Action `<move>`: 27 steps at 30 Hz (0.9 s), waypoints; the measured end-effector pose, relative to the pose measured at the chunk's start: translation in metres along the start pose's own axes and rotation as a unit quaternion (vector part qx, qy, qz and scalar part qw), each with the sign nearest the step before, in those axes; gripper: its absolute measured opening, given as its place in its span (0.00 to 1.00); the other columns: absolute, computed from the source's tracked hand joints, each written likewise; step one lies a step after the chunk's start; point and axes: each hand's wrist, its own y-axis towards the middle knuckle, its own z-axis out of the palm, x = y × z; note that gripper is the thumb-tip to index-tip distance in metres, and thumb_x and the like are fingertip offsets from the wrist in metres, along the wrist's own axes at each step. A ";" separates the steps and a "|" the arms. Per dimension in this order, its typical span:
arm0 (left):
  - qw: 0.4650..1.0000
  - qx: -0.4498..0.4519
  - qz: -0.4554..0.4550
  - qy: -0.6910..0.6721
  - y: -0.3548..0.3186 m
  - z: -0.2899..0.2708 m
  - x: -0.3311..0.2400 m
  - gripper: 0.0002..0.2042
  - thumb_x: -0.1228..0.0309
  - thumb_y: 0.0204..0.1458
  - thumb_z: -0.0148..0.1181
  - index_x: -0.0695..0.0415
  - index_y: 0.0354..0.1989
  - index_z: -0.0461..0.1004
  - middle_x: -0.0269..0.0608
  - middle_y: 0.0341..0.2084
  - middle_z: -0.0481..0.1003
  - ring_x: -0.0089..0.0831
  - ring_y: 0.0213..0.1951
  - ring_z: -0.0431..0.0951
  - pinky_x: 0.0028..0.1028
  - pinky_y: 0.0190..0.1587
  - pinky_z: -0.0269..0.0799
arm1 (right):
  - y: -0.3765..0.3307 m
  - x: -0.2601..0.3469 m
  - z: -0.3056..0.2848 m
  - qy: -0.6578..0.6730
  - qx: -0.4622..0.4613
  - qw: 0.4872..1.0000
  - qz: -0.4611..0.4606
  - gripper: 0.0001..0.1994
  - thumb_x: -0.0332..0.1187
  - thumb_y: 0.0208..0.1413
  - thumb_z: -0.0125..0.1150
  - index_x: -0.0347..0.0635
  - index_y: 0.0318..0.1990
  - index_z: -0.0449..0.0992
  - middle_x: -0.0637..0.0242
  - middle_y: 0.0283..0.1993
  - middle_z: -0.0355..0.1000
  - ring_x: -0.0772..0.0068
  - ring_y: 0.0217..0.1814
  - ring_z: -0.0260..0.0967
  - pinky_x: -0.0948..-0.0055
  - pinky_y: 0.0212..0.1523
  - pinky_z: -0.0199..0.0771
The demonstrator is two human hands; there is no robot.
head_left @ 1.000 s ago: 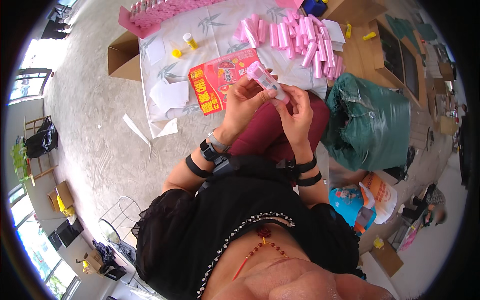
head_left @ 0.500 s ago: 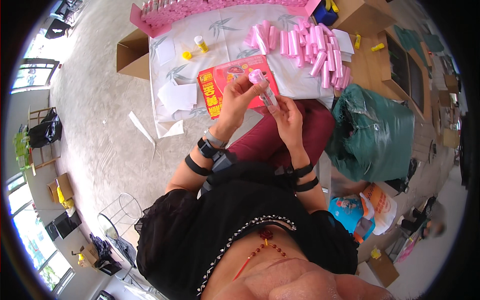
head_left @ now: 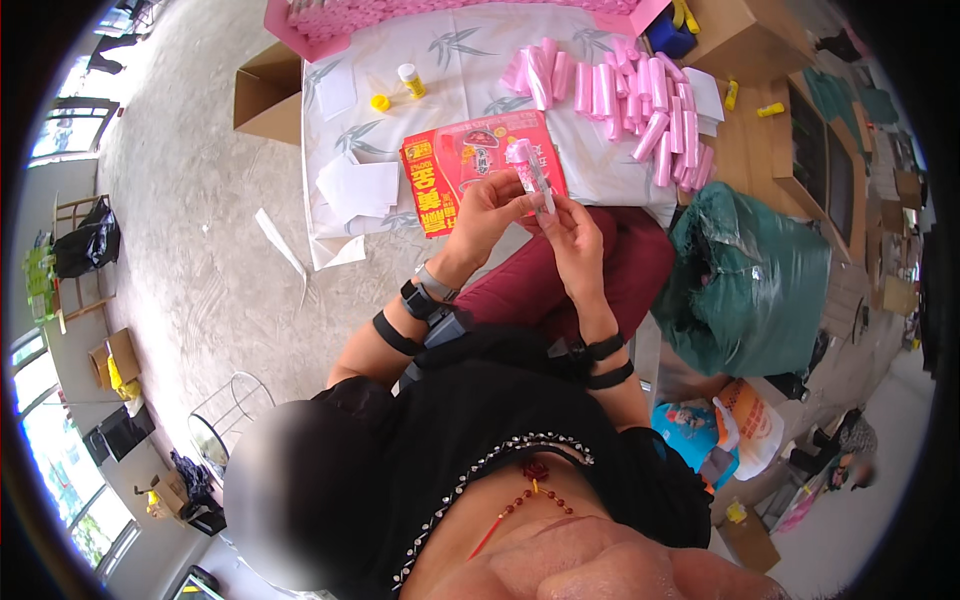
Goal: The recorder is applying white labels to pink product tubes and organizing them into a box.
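Observation:
Between both hands stands a slim pink roll (head_left: 520, 158) with a printed strip around it, tilted over a red and yellow printed sheet or flat pack (head_left: 430, 180). My left hand (head_left: 485, 217) pinches the roll's lower part from the left. The fingers of my right hand (head_left: 577, 243) close on its lower end, where something clear or whitish shows. Beyond them on the table lie a heap of pink rolls (head_left: 650, 100), an uncapped glue stick (head_left: 411, 82) and its yellow cap (head_left: 380, 102). White paper slips (head_left: 358, 190) are fanned out left of the red pack.
Along the table's far edge runs a pink box (head_left: 310, 50) packed with rolls. Cardboard boxes (head_left: 270, 95) flank the table. A dark green sack (head_left: 745, 280) stands right of my knees. A blurred dark shape (head_left: 300, 480) fills the lower left; another person (head_left: 850, 450) is far right.
My left hand has slid from the roll's top down to its lower part, baring the printed strip. The right hand stays at the lower end. A blurred dark shape has appeared at lower left.

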 end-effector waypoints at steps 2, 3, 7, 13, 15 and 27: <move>1.000 -0.012 0.007 -0.024 0.002 -0.006 0.008 0.15 0.77 0.60 0.66 0.64 0.54 0.77 0.40 0.45 0.83 0.22 0.45 0.81 0.26 0.48 0.79 | 0.001 -0.001 0.000 -0.015 0.008 1.000 -0.003 0.18 0.28 0.69 0.59 0.26 0.60 0.68 0.53 0.51 0.78 0.65 0.50 0.81 0.68 0.54 0.82; 1.000 -0.013 0.007 -0.024 0.003 -0.006 0.009 0.15 0.77 0.60 0.66 0.64 0.54 0.77 0.40 0.45 0.83 0.22 0.45 0.81 0.26 0.48 0.79 | 0.002 -0.001 0.000 -0.030 0.014 0.999 -0.008 0.18 0.27 0.69 0.59 0.26 0.61 0.67 0.53 0.52 0.78 0.64 0.51 0.81 0.69 0.55 0.81; 0.999 -0.024 0.018 -0.031 0.007 -0.009 0.009 0.14 0.77 0.61 0.65 0.65 0.54 0.77 0.40 0.45 0.83 0.22 0.45 0.82 0.26 0.49 0.79 | 0.007 -0.003 0.001 -0.050 0.022 0.998 -0.011 0.18 0.27 0.69 0.59 0.26 0.61 0.67 0.53 0.52 0.78 0.64 0.51 0.81 0.69 0.56 0.80; 0.998 -0.043 0.017 -0.034 0.012 -0.015 0.009 0.14 0.77 0.61 0.64 0.65 0.54 0.76 0.42 0.45 0.83 0.25 0.44 0.82 0.28 0.46 0.81 | 0.018 -0.006 0.008 -0.054 0.019 0.998 0.001 0.17 0.27 0.70 0.56 0.27 0.61 0.67 0.53 0.51 0.77 0.65 0.50 0.81 0.68 0.55 0.81; 0.998 -0.045 -0.007 -0.041 0.017 -0.013 0.013 0.13 0.77 0.61 0.65 0.66 0.53 0.76 0.42 0.43 0.82 0.27 0.43 0.83 0.29 0.41 0.84 | 0.023 -0.010 0.004 -0.039 0.020 0.999 -0.005 0.17 0.27 0.70 0.56 0.27 0.61 0.67 0.53 0.51 0.77 0.65 0.51 0.81 0.68 0.55 0.81; 0.985 -0.156 0.069 -0.004 0.072 -0.136 -0.113 0.16 0.64 0.70 0.53 0.67 0.50 0.73 0.41 0.39 0.78 0.29 0.37 0.79 0.29 0.48 0.77 | 0.094 -0.049 -0.036 -0.269 -0.050 0.957 -0.095 0.19 0.37 0.72 0.56 0.36 0.63 0.65 0.58 0.48 0.78 0.72 0.44 0.77 0.72 0.45 0.77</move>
